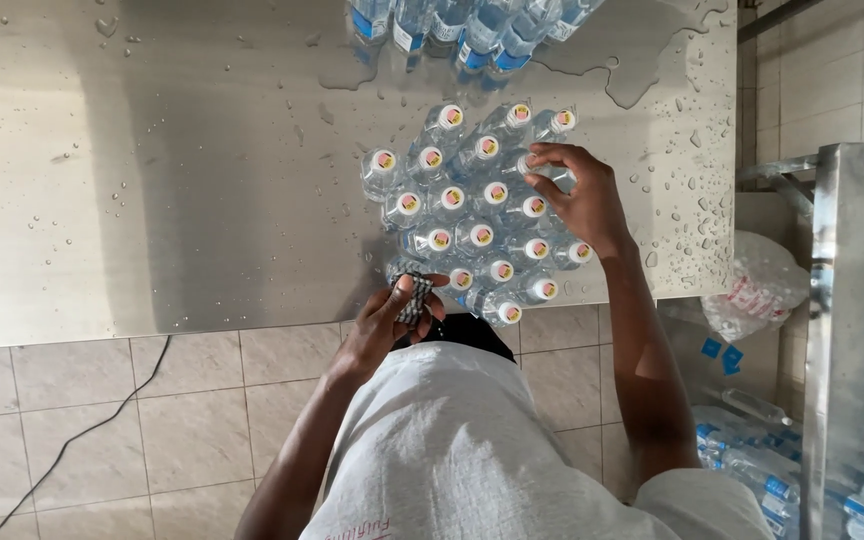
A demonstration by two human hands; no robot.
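The right hand rests its grip, fingers curled, on one capped water bottle at the far right edge of the upright bottle cluster. The left hand, nearer the body, pinches a small dark strip just beside the cluster's near edge on the wet steel worktop.

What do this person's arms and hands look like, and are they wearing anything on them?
Both arms are bare from the short sleeves down. The left hand and right hand wear no gloves; no rings, watch or bracelets are visible. The shirt is white or pale grey, with small pink lettering near its lower edge.
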